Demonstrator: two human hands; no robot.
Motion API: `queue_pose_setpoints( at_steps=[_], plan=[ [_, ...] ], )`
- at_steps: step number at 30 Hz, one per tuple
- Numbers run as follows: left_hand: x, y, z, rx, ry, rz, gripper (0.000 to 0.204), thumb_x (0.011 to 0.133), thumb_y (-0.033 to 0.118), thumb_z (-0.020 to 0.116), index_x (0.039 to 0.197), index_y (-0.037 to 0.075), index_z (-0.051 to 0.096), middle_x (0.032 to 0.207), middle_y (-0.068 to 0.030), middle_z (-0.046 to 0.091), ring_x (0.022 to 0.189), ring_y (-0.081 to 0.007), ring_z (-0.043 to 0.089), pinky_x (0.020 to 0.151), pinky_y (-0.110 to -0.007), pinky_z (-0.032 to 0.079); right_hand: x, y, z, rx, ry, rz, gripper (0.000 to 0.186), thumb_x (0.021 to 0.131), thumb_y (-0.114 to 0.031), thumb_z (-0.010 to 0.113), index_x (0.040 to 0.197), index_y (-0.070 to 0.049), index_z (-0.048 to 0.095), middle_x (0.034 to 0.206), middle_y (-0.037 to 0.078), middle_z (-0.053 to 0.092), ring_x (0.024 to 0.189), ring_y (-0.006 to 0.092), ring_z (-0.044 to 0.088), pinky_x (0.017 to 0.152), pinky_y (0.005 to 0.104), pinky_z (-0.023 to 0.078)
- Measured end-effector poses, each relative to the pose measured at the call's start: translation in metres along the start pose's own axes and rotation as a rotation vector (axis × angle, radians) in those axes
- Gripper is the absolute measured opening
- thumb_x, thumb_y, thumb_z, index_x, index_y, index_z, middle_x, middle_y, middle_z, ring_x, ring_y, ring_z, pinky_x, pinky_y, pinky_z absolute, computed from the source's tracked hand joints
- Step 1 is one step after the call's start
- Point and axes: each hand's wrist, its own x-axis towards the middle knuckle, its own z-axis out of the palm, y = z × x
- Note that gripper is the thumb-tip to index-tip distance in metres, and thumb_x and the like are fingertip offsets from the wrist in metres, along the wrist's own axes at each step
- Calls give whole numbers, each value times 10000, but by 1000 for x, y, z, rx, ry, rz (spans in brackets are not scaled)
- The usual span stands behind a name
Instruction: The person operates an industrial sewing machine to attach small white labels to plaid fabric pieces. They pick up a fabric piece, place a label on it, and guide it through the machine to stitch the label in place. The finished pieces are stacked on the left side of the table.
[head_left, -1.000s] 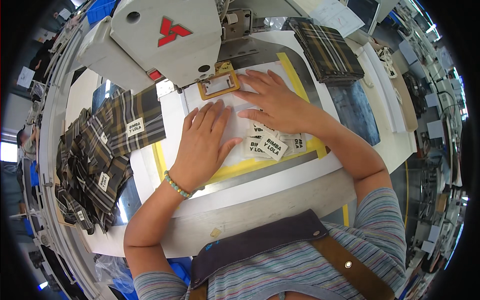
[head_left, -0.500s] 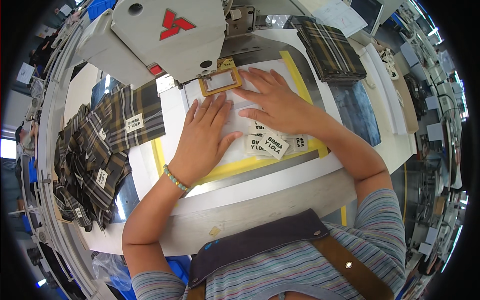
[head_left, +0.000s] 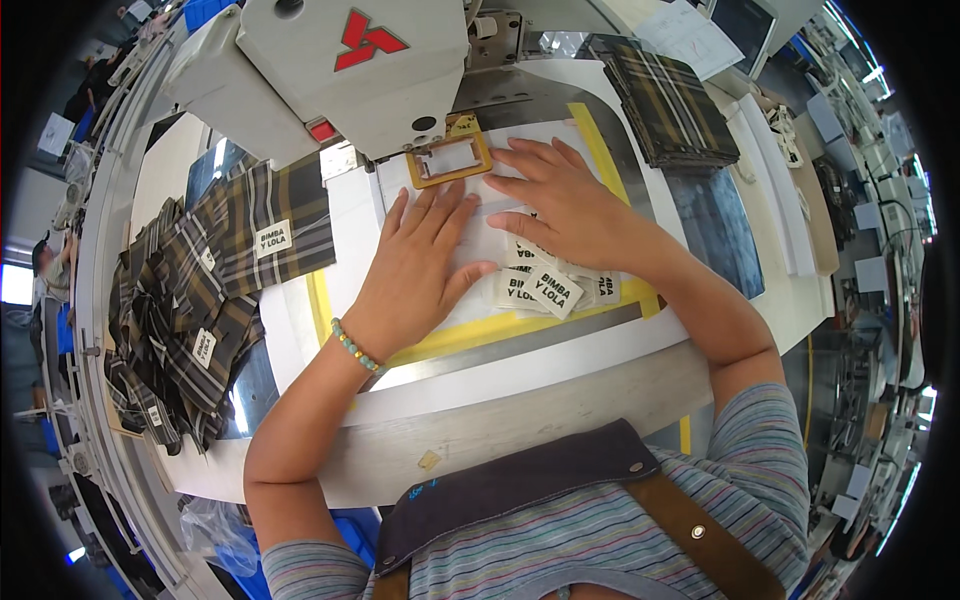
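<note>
My left hand (head_left: 420,265) lies with fingers apart on a white sheet (head_left: 380,320) edged with yellow tape, its fingertips just below a small yellow rectangular frame (head_left: 450,178) under the white machine head (head_left: 340,90). My right hand (head_left: 570,205) is spread on the same sheet, fingertips beside the frame's right side, partly over several loose white printed labels (head_left: 555,290). Neither hand visibly holds anything; what lies under the fingers is hidden.
Rumpled dark plaid pieces (head_left: 160,330) bearing labels spread at the left; a folded plaid stack (head_left: 670,105) sits back right, near papers (head_left: 680,30) and a screen (head_left: 740,30). A blue bin (head_left: 200,15) is behind. A distant person (head_left: 50,265) works at far left.
The view has shifted slightly. My left hand has edged a little forward, its fingertips closer to the yellow frame. My right hand stays spread in about the same place.
</note>
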Motion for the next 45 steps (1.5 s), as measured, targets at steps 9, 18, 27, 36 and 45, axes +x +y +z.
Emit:
queue_pose_setpoints(
  at_steps=[9,18,27,36,45],
  plan=[
    [-4,2,-5,-30,-22,96,666,981,427,602,1465,-9,460,1573,-186,435,1496,-410,322,1230,-516,269,-4,6,-15,71,-47,6,529,1025,-437,562,1397,-63,605,1549,199,453,1490,361,319,1225,517,236],
    [-5,4,-4,22,-10,85,677,974,425,609,1471,-6,450,1585,-187,409,1476,-416,341,1225,-529,267,2,10,-10,79,-161,22,591,1030,-454,546,1493,-89,512,1615,206,355,1543,356,220,1255,527,171],
    [-2,0,2,46,23,-42,700,982,425,607,1483,-30,426,1553,-208,433,1446,-411,376,1236,-525,242,-2,7,-5,-91,-105,59,677,1049,-550,443,1501,-46,476,1620,224,330,1547,386,191,1238,595,155],
    [-6,6,-2,-61,-8,38,697,968,402,639,1486,-14,427,1579,-188,415,1491,-398,328,1239,-537,230,-3,6,-10,-44,-164,23,691,1051,-570,424,1533,-76,451,1618,199,344,1545,369,202,1247,586,147],
    [-3,7,3,-51,-18,103,674,968,419,624,1465,-6,461,1606,-166,379,1507,-403,285,1241,-551,211,-1,4,-23,-19,-302,-9,706,1045,-528,466,1550,-39,406,1623,145,363,1549,317,224,1263,559,120]
  ],
)
